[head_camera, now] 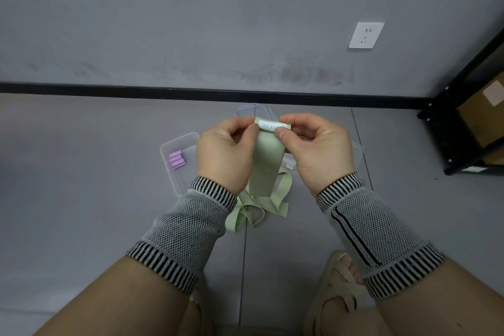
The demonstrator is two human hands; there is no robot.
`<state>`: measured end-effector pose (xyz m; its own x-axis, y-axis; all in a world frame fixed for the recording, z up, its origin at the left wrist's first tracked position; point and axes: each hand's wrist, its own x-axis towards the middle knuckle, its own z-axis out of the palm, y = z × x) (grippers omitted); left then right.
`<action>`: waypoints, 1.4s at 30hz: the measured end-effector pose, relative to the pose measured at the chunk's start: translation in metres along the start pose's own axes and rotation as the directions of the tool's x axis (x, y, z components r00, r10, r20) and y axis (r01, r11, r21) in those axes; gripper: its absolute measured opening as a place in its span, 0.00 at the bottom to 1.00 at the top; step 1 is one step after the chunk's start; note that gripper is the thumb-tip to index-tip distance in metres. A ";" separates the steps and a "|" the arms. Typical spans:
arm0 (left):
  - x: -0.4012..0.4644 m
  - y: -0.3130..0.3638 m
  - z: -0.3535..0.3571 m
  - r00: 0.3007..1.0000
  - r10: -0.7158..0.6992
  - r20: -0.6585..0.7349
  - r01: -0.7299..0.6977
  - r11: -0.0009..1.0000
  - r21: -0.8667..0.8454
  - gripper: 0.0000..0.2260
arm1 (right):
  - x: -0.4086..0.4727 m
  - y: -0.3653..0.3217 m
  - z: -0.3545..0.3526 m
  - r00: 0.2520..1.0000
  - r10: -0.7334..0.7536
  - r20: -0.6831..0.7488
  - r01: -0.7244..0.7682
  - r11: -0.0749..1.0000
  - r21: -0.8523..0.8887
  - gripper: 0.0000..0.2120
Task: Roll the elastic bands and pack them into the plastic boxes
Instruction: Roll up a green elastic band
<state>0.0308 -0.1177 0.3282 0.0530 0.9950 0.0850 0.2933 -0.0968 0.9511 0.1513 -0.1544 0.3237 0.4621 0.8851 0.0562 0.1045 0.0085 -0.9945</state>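
Head view showed the job partly done, reading from the left: a clear plastic box lay on the grey floor with three rolled purple bands already packed in its near-left corner, the rest of it looking unfilled as far as could be seen. Next came the left hand, its thumb and fingers pinching the left end of a small roll at the top of a green elastic band; the roll carried a white label reading HEAVY. The right hand pinched the roll's other end, thumb pressed on the front. Only the first turns were wound, and most of that band hung unrolled between the wrists. Below it a loose heap of green bands waited on the floor, unrolled. Parts of further clear boxes showed behind the hands, their contents hidden. By my judgement, most of the rolling and packing remained.
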 end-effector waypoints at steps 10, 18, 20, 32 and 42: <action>0.002 0.005 -0.001 0.997 -0.069 0.019 0.071 0.968 -0.240 0.06 | 0.001 0.001 -0.002 0.997 0.042 0.071 -0.049 0.994 0.094 0.09; 0.003 0.002 -0.004 0.979 -0.119 0.163 0.154 0.963 -0.220 0.04 | -0.001 -0.002 -0.001 0.999 0.040 0.019 -0.042 0.992 0.116 0.08; 0.002 0.002 -0.004 0.968 -0.150 0.202 0.190 0.961 -0.199 0.03 | -0.003 0.001 -0.001 1.000 0.020 -0.010 -0.019 0.997 0.079 0.10; 0.016 -0.002 -0.030 0.952 -0.122 0.279 0.174 0.970 -0.169 0.03 | -0.006 -0.001 -0.010 0.918 0.045 0.394 -0.093 0.990 0.104 0.18; 0.018 -0.011 -0.046 0.853 -0.125 0.507 0.180 0.982 -0.060 0.11 | -0.016 0.001 -0.005 0.821 0.055 0.568 0.028 0.990 -0.137 0.33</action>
<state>-0.0158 -0.0974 0.3330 0.4928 0.8475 -0.1972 0.2402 0.0853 0.9670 0.1486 -0.1708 0.3222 -0.1153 0.9916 -0.0588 0.2371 -0.0300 -0.9710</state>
